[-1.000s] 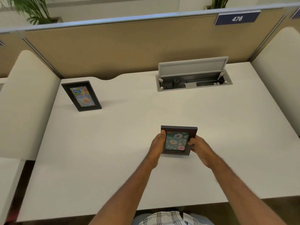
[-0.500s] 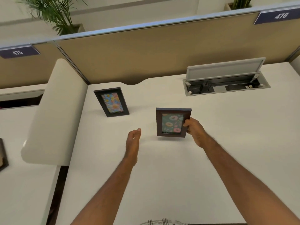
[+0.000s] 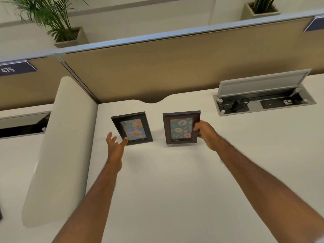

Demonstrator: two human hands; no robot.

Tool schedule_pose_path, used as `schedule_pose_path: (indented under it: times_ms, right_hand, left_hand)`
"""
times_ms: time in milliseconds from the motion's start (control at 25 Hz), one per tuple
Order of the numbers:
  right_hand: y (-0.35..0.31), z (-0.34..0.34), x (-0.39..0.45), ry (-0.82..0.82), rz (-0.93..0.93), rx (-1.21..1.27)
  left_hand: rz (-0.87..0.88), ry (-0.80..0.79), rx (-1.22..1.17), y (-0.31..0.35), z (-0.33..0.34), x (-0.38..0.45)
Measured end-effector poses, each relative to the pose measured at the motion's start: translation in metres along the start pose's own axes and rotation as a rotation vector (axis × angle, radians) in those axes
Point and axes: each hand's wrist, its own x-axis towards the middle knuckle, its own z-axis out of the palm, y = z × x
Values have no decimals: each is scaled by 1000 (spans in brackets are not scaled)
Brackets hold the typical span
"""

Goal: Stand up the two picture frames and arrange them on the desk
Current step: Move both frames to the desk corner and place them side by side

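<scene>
Two dark picture frames are upright at the back left of the white desk (image 3: 175, 181). The flower frame (image 3: 132, 128) stands tilted on the left. My left hand (image 3: 115, 143) is open, its thumb tip touching that frame's lower left corner. The donut frame (image 3: 180, 128) is about a hand's width to the right. My right hand (image 3: 204, 131) grips its right edge, and its bottom edge looks just above the desk.
A tan partition wall (image 3: 175, 67) runs behind the desk. A white rounded side divider (image 3: 61, 146) stands at the left edge. An open cable tray (image 3: 263, 100) with a raised lid is sunk into the desk at the back right. Potted plants (image 3: 52, 18) stand beyond the partition.
My right hand has carried the donut frame away from me and set it beside the flower frame. My left hand, which let go of it earlier, has reached out to the flower frame's corner.
</scene>
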Motion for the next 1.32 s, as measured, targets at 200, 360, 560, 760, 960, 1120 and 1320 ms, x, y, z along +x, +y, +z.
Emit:
schedule_pose_path:
  times_ms: [200,360,560,760,960,1120,1320]
  right_hand:
    - [-6,16,28,-1,28,-3]
    - [-4,19,40,-7,45,-20]
    - [3,20,46,-3,66,9]
    - [6,20,46,-18,74,14]
    - [7,21,46,-38,70,-6]
    - [9,21,48,-37,67,-17]
    - [13,24,51,-20,71,-40]
  left_hand:
    - [34,-181,60,8,5,49]
    - [21,-242,40,6,8,58]
    - [41,-309,79,3,16,55]
    - [62,-284,84,-2,26,50]
    - [48,-288,135,-2,33,46]
    - [38,-272,145,-1,34,46]
    - [24,-261,158,-1,36,45]
